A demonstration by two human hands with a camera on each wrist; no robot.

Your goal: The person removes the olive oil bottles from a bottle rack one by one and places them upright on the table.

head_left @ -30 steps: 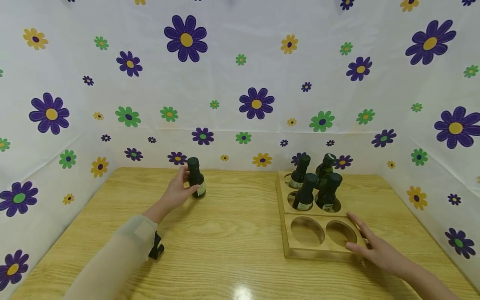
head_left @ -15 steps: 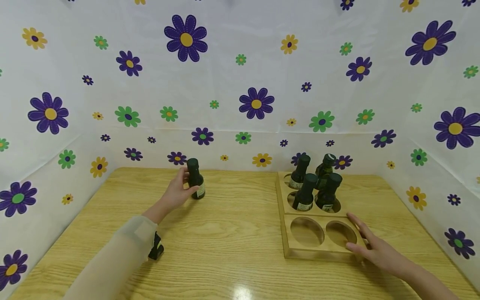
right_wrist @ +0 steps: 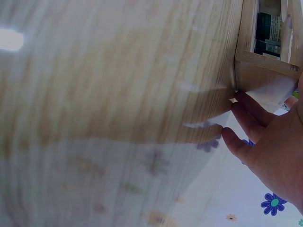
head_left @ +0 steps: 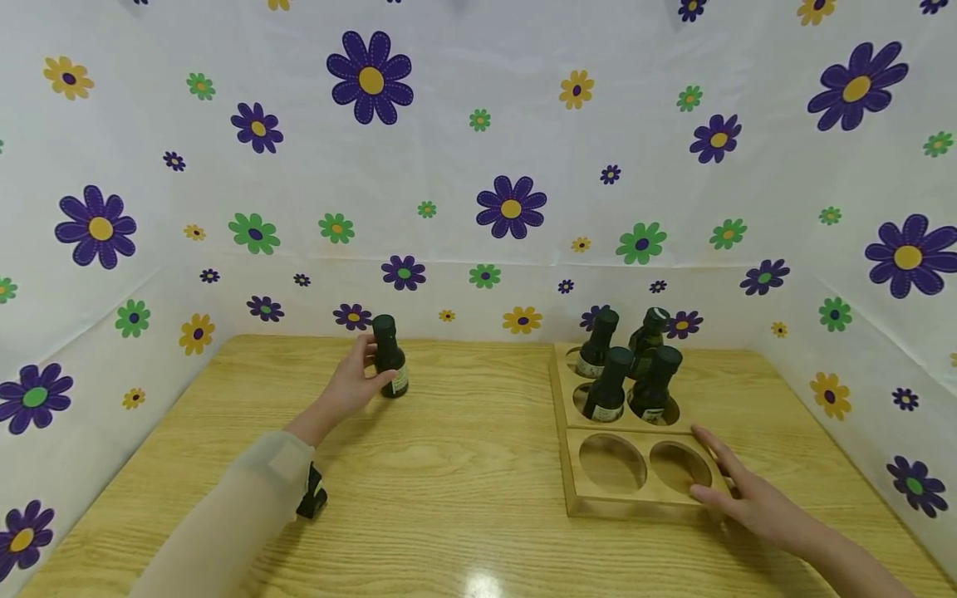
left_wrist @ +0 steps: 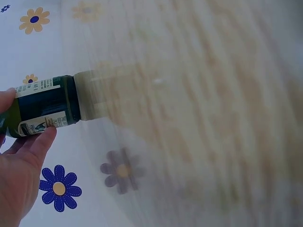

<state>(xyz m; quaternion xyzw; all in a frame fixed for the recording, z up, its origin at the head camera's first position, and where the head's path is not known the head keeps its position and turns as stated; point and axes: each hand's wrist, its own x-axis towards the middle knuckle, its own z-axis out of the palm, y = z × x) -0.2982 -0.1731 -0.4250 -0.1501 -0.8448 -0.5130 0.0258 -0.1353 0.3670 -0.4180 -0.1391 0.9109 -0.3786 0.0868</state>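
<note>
Gripping a small dark green glass bottle [head_left: 391,359] with a dark cap and cream printed labels in the bare left hand [head_left: 347,386], thumb pressed to the near side, fingers curled round the opposite side. Standing upright on the glossy, pale wood-grain tabletop [head_left: 463,465], near the back edge and left of centre; in the left wrist view, base down against its own reflection. Resting the bare right hand [head_left: 758,502] at the right edge of a two-level pale wooden rack [head_left: 635,505] with round holes, near its front-right corner: fingers loosely spread along the side, thumb by the rim of the front-right hole. Cannot tell how firmly pressed. In the rack's four rear holes, two by two, four dark green glass bottles [head_left: 611,384] with necks up. Toward the tabletop's front-left corner, partly hidden by a sheer beige sleeve [head_left: 224,515], a dark bottle-shaped object [head_left: 314,498]. Behind and along both side edges, a white cloth [head_left: 434,158] printed with purple, yellow and green flowers.
</note>
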